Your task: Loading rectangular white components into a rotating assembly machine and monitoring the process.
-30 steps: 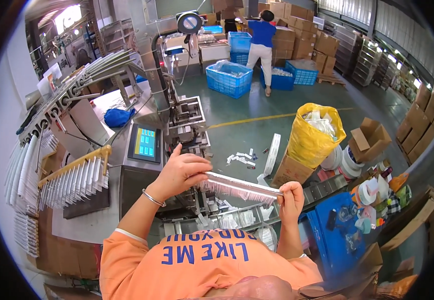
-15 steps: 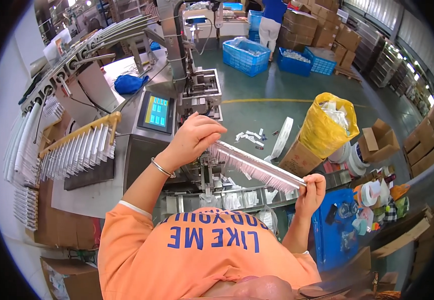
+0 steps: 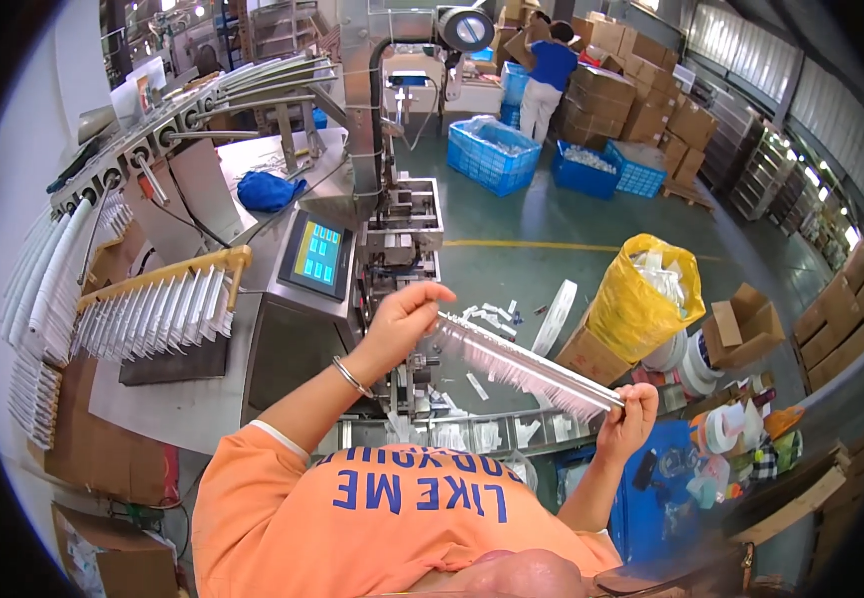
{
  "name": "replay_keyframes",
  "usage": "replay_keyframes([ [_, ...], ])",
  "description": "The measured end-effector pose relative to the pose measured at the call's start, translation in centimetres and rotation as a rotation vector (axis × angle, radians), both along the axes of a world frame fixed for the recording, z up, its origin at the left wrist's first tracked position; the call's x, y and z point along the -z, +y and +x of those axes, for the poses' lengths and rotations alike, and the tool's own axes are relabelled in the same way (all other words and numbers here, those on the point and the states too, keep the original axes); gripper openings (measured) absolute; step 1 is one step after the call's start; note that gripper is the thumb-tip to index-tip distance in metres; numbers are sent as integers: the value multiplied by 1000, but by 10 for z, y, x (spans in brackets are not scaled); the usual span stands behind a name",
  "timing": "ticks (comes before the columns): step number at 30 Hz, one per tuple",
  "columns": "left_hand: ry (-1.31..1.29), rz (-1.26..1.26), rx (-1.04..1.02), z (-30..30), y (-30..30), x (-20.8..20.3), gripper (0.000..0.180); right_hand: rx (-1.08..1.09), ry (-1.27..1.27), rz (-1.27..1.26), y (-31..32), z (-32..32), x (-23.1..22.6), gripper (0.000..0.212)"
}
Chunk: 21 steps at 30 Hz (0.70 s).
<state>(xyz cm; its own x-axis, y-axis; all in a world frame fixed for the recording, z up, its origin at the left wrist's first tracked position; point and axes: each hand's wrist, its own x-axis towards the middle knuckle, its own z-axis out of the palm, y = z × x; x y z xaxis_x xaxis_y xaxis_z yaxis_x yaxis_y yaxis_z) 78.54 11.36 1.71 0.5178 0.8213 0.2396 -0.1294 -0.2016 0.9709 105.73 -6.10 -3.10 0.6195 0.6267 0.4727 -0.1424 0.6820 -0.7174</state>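
A long, thin white rod with a dense row of thin, whitish translucent strips hanging along it stretches between my hands, sloping down to the right. My left hand, a bangle at its wrist, is closed at the rod's upper left end, beside the machine. At the lower right end, my right hand pinches the rod between thumb and fingers. What the strips are, I cannot make out. Under the rod runs a metal conveyor track carrying small white packets.
A machine touchscreen stands left of my left hand. Further left, a yellow frame holds a row of white hanging pieces. A yellow bag of white scraps stands ahead right. Blue crates and a person are at the back.
The view has tilted upward, showing more of the back. My left fingers, more stretched before, are now curled closer at the rod's end. The rod remains between my hands.
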Motion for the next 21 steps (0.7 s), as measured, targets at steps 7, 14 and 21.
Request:
replay_keyframes([
  [7,-65,-14,-60,7,-12,12,15,328,-314,-49,9,18,2,6],
  [14,-91,118,-179,-11,-17,-5,15,-49,-8,-41,49,1,-21,7],
  [21,-98,94,-245,-33,-17,-3,14,-179,4,-49,79,2,-11,9],
])
